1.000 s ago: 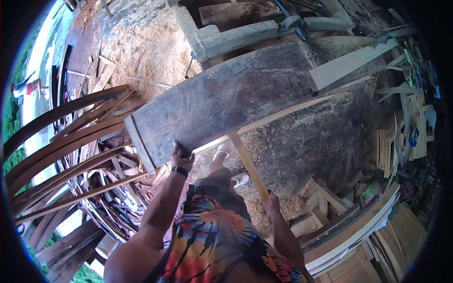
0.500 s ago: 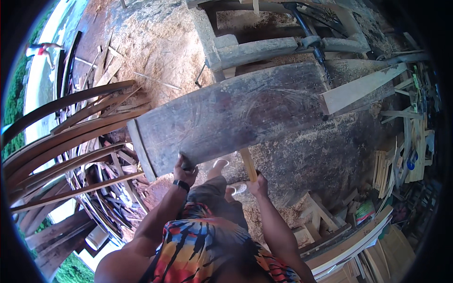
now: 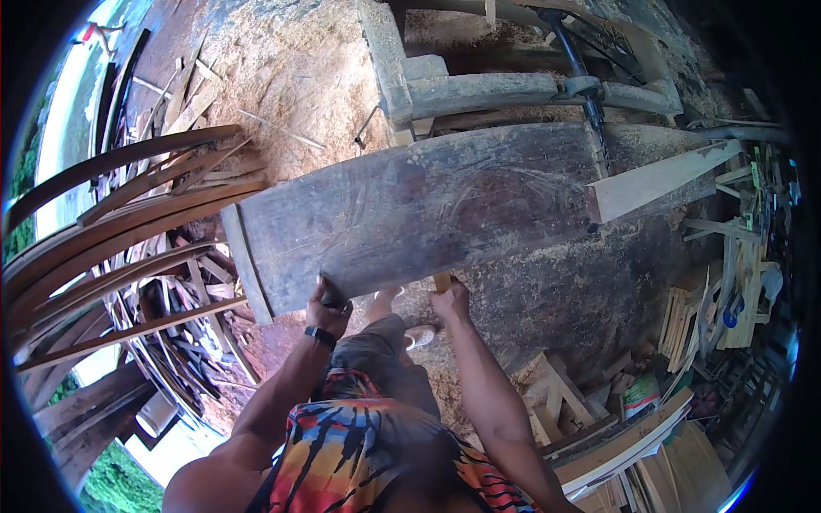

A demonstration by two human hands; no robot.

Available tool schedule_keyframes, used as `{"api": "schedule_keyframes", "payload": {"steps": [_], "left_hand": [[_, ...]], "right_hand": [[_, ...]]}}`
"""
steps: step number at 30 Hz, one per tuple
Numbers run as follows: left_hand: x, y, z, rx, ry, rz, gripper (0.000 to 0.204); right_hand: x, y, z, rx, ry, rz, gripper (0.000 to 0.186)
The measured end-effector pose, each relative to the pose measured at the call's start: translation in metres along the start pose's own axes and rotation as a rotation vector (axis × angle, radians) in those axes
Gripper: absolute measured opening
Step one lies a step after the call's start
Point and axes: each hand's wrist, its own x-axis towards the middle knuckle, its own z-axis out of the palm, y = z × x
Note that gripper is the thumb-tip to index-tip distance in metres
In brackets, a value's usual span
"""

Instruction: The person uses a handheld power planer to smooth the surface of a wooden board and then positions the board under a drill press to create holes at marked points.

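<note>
Head camera, looking down: a person's right hand (image 3: 451, 301) wraps its fingers around a pale wooden strip (image 3: 442, 280) at the near edge of a dark wooden tabletop (image 3: 410, 205). Only a short length of the strip shows, just ahead of those fingers; the rest is hidden. To their left, the left hand (image 3: 332, 315) rests at the same edge, thumb uppermost; whether its fingers grip the wood or the dark shape beside the thumb cannot be told. A tapered board (image 3: 663, 181) lies well to the right of the right fingers, near a drill bit (image 3: 596, 128) farther beyond them. With the strip's far end out of sight, it could knock against something unseen if pushed blindly. A loosened right grip could drop it toward the white shoe (image 3: 419, 336) below and left of those fingers. Rough wood might also leave splinters if either palm slid along an edge.
</note>
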Motion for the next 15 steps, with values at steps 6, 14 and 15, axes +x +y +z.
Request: {"api": "schedule_keyframes", "payload": {"steps": [6,14,15], "left_hand": [[-0.002,-0.004,0.005,-0.014,0.018,-0.008,0.038],[0.013,0.002,-0.005,-0.051,-0.003,-0.014,0.037],[0.015,0.004,-0.01,-0.056,0.003,-0.016,0.037]], "right_hand": [[0.04,0.008,0.007,-0.246,0.06,-0.263,0.036],[0.031,0.004,0.016,-0.131,-0.033,-0.046,0.037],[0.027,-0.003,0.015,-0.135,-0.038,-0.045,0.037]]}}
